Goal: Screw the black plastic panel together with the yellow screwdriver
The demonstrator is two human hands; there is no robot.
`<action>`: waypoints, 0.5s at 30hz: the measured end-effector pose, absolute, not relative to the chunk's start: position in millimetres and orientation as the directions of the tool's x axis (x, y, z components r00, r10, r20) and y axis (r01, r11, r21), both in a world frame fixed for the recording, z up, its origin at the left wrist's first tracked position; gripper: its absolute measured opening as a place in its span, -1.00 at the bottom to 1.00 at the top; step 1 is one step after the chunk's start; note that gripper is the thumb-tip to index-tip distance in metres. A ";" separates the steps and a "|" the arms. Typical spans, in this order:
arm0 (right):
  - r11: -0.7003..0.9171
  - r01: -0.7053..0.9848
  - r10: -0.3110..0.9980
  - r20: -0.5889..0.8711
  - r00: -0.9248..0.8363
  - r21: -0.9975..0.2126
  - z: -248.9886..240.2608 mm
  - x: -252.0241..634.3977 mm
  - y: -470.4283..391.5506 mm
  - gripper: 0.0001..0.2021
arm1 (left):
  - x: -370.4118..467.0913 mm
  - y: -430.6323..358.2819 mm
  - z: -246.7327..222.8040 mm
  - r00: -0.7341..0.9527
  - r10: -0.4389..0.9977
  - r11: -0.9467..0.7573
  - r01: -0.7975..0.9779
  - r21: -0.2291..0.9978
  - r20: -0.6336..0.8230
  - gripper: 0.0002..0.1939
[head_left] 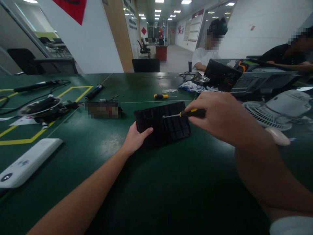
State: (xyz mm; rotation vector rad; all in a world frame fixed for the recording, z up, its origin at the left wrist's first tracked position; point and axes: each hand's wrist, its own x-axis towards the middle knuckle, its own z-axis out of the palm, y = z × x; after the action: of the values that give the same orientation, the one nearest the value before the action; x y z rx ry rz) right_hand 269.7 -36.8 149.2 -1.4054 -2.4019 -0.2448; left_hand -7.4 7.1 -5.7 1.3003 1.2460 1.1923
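A flat black panel with ribbed compartments is tilted over the green table in the middle of the view. My left hand grips its left edge, thumb on top and the other fingers hidden beneath. In my right hand is a screwdriver with a black and yellow handle, held between thumb and fingers. Its thin metal shaft points left over the panel. A small screw-like piece seems to be at the tip, too small to make out for sure. Whether the tip touches the panel I cannot tell.
Beyond the panel on the table lies a yellow and black screwdriver. A white box-like device is at left, with cables behind it. At right are a white fan and computer parts. Two people sit across at the right.
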 end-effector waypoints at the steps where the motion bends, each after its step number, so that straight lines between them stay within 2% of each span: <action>1: 0.474 0.880 0.823 0.373 -0.429 -0.034 149.3 270.1 -36.4 -0.75 | -7.4 6.9 -5.4 0.003 0.999 -0.038 0.091 0.995 0.038 -0.43; 6: 0.408 0.912 0.854 0.369 -0.367 -0.037 149.9 271.9 -30.7 -0.68 | -6.5 6.0 -2.3 -0.001 1.000 -0.029 0.101 0.994 0.030 -0.43; 12: 0.323 0.946 0.909 0.280 -0.309 -0.006 151.9 273.2 -25.4 -0.64 | -5.4 5.3 -1.3 -0.026 0.999 -0.022 0.114 0.993 0.025 -0.42; 15: 0.340 0.940 0.918 0.222 -0.327 -0.022 152.0 274.1 -26.5 -0.61 | -5.1 4.4 -1.1 -0.027 0.999 -0.034 0.125 0.992 0.038 -0.42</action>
State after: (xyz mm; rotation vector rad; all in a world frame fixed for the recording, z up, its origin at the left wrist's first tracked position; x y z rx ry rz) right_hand 274.1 -26.5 152.0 -1.6917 -2.4055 -0.1635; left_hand -5.1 4.4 -1.1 1.3139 1.3060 1.1966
